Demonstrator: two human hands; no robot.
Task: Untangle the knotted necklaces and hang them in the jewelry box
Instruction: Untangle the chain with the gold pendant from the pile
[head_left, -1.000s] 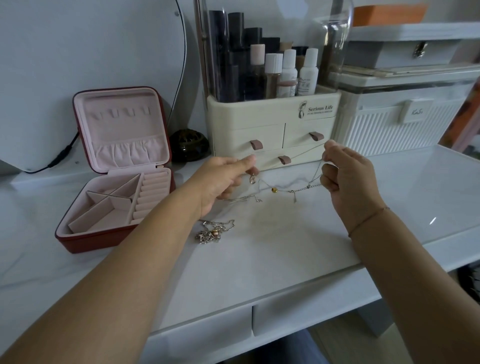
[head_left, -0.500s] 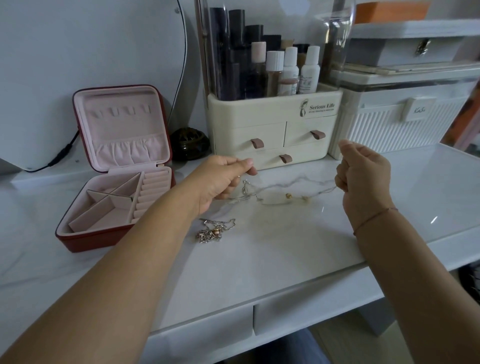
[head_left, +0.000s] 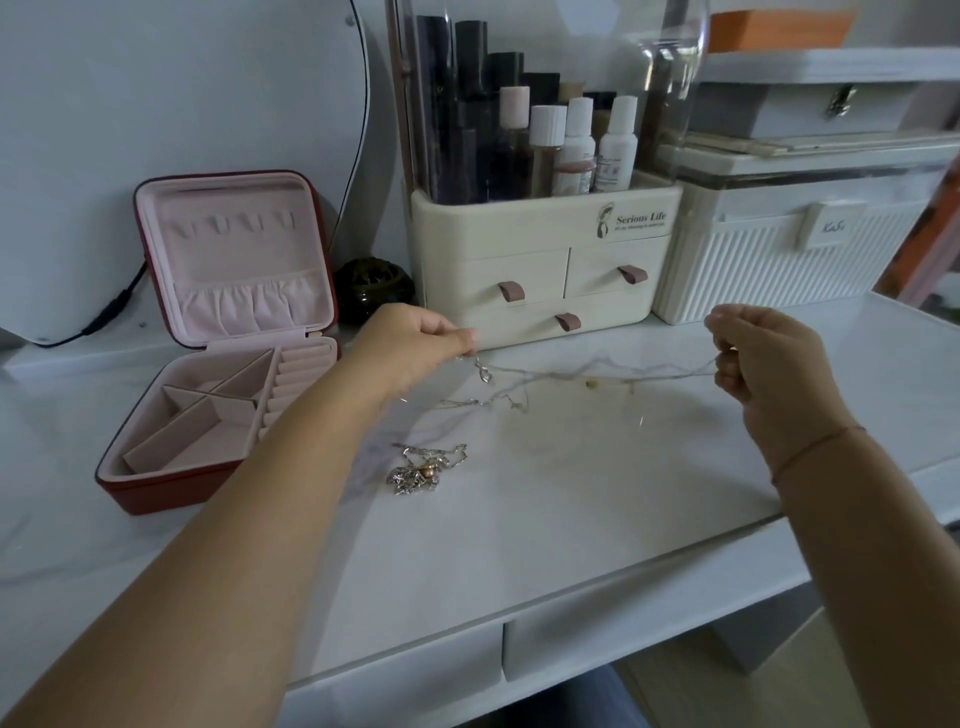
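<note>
A thin silver necklace chain (head_left: 597, 370) stretches just above the white tabletop between my two hands. My left hand (head_left: 410, 348) pinches its left end, where a small pendant (head_left: 484, 373) dangles. My right hand (head_left: 763, 358) pinches the right end, fingers curled. A small gold bead (head_left: 590, 384) hangs near the middle of the chain. A tangled heap of silver necklaces with a pinkish bead (head_left: 421, 470) lies on the table below my left hand. The red jewelry box (head_left: 156, 491) with pink lining stands open at the left, its lid upright.
A cream cosmetics organiser (head_left: 545, 280) with drawers and bottles stands right behind the chain. A white ribbed storage box (head_left: 789, 254) is at the back right. A dark round jar (head_left: 371, 291) sits between jewelry box and organiser. A mirror with a cable stands at back left.
My right hand has moved to the right and slightly down, drawing the chain out longer and lower over the table. My left hand keeps its pinch near the same spot.
</note>
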